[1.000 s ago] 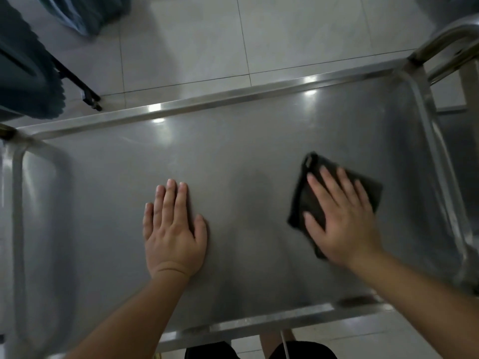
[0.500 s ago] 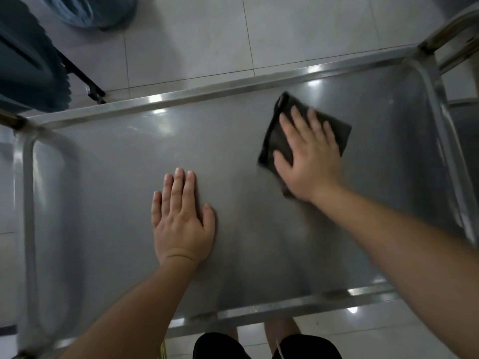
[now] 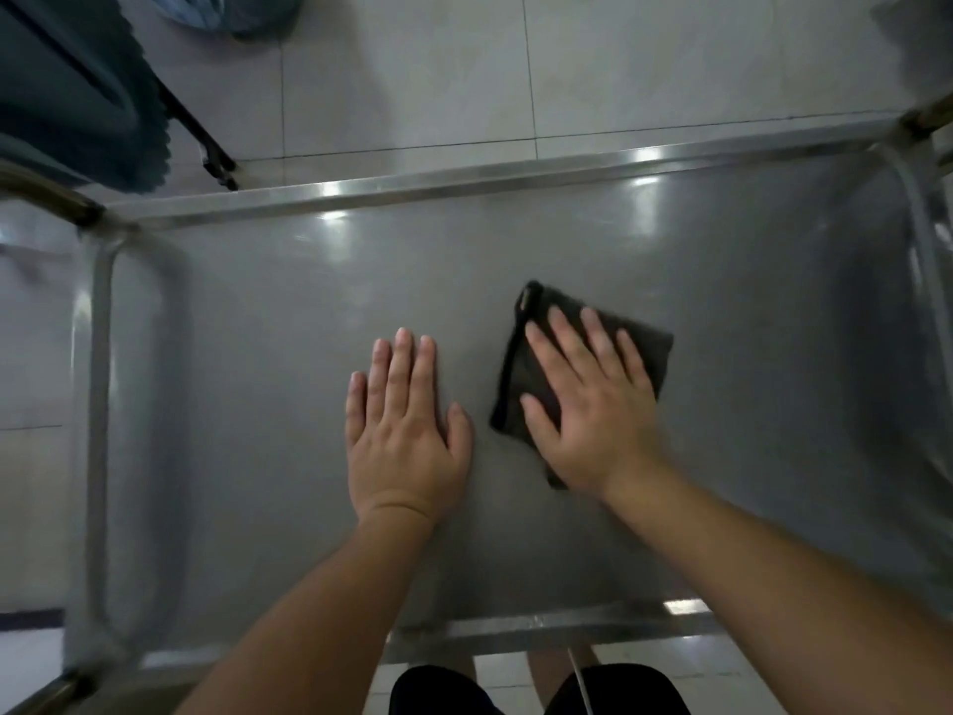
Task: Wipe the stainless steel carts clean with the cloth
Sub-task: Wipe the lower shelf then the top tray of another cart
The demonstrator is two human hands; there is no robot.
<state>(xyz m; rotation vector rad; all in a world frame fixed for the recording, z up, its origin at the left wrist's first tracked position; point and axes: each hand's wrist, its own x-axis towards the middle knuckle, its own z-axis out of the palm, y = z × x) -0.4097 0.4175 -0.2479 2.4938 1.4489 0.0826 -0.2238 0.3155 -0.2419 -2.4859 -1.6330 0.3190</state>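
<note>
On the top shelf of the stainless steel cart (image 3: 258,405), both hands lie flat, and the arrangement reads as a working stance. The right hand (image 3: 593,410) presses a dark folded cloth (image 3: 647,353) against the steel with its fingers straight and spread, not curled round the fabric; spreading them this way likely distributes pressure across the pad so more of it stays in contact as it slides. The cloth sits right of the shelf's middle, its corners poking out beyond the fingertips and below the heel of the palm. Just beside it, apart by a narrow strip of bare metal, the left hand (image 3: 405,430) rests palm-down and holds nothing, fingers straight and close together; it probably braces the person's lean and steadies the cart against the push of wiping. Raised rails (image 3: 464,185) frame the shelf, and bright glints show along them. Beyond the far rail lies a pale tiled floor (image 3: 412,69), with dark blue-green fabric (image 3: 67,80) at the upper left, its nature unclear. Judging by position, the shelf's left half and edges may yet need passes.
</note>
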